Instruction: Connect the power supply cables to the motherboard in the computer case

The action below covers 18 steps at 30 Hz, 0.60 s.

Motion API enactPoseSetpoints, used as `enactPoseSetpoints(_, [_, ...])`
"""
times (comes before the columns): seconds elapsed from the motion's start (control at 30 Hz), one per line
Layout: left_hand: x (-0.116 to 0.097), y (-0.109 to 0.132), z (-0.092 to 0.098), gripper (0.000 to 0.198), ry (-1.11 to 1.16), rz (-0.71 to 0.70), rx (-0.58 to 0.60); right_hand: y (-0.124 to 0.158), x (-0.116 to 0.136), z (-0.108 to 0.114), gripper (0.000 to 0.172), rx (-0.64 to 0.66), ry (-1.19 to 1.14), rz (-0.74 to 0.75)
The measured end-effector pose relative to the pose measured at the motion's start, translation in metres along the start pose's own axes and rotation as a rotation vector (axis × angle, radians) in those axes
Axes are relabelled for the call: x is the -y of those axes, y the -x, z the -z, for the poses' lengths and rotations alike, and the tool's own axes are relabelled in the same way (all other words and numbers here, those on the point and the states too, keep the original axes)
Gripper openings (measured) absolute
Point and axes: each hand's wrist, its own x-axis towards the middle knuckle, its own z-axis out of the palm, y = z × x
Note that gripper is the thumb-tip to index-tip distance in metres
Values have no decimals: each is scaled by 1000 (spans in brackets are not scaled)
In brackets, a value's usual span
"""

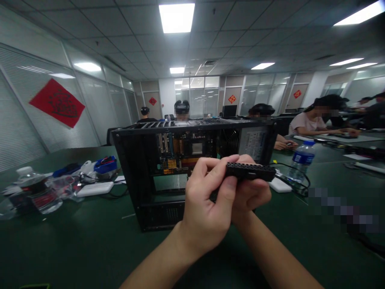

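Note:
Both hands are raised in front of an open black computer case [126, 176], holding one black rectangular part [255, 171] with a row of small holes along its edge. I cannot make out its exact kind. My left hand [207, 200] pinches its left end between thumb and fingers. From behind and below, my right hand [254, 194] grips the same part, its fingers curled and partly hidden. Inside the case stand a motherboard [188, 146] with a bare square socket area, a dark fan [230, 140] and a power supply [252, 140].
At the left of the green table [75, 249] are a labelled bottle [42, 192], a white box-like item [95, 189] and a blue container [105, 164]. A blue-capped water bottle [302, 158] and a cable lie to the right. Other people sit beyond, one person [313, 120] working at the right.

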Motion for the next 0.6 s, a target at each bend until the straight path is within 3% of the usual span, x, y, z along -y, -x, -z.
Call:
enactPoseSetpoints(0.1, [4, -4, 1, 35, -42, -21, -11, -8, 9, -2, 45, -142, 28, 131])
enactPoseSetpoints(0.2, [17, -14, 11, 39, -129, -31, 16, -18, 2, 0, 33, -8, 124, 168])
enactPoseSetpoints(0.3, [47, -24, 26, 35, -203, 78, 62, -24, -24, -1, 29, 211, 195, 126])
enactPoseSetpoints(0.43, [101, -29, 41, 30, -263, 341, 48, -15, -66, -10, 30, 406, 323, -24])
enactPoseSetpoints(0.6, [148, -18, 41, 35, -695, 665, 374, 4, -98, -16, 35, 641, 600, -384])
